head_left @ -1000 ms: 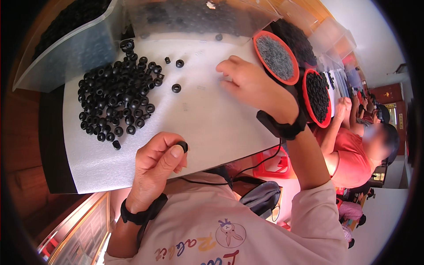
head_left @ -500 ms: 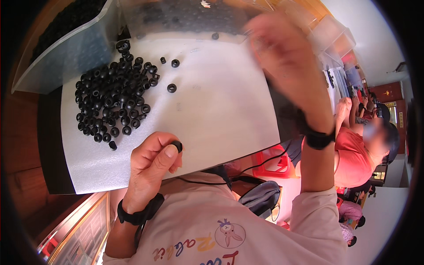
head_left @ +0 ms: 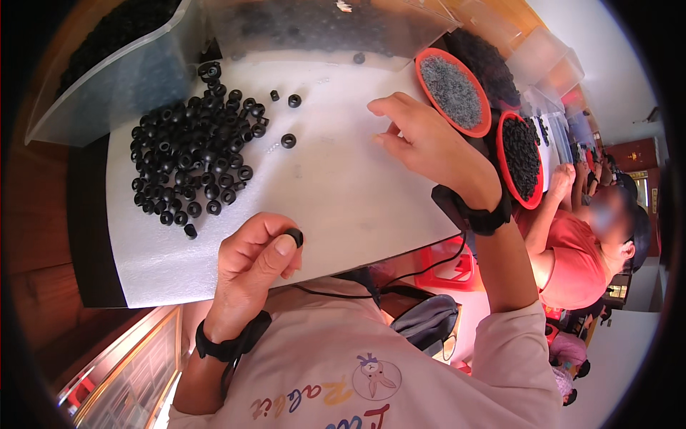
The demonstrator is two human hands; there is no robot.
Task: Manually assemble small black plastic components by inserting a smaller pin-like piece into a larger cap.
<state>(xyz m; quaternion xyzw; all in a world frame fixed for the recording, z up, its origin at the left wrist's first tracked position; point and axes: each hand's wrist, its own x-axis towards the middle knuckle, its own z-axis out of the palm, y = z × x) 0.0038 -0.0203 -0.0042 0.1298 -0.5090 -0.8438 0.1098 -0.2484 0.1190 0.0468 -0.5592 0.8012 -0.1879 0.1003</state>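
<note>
My left hand (head_left: 254, 250), near the front edge of the white work surface (head_left: 343, 193), pinches a small round black plastic piece (head_left: 294, 237) between thumb and fingers. My right hand (head_left: 429, 146) hovers over the right part of the surface, index finger and thumb apart. Nothing shows between them, though something tiny could be hidden. Left of centre lies a heap of black bead-like pieces with holes (head_left: 189, 154). Beside my right hand stand a red bowl (head_left: 429, 94) of small grey springs and a second red bowl (head_left: 505, 171) filled with small black parts.
A clear plastic bin (head_left: 114, 89) of black parts borders the surface at left, and another translucent bin (head_left: 314, 36) stands along the back. A few loose black pieces (head_left: 288, 141) lie right of the heap. A person in a red shirt (head_left: 572, 261) works at right.
My right hand has moved down and left from the upper right, uncovering the two red bowls. My left hand keeps its pinch on the black piece; the whole view has shifted slightly.
</note>
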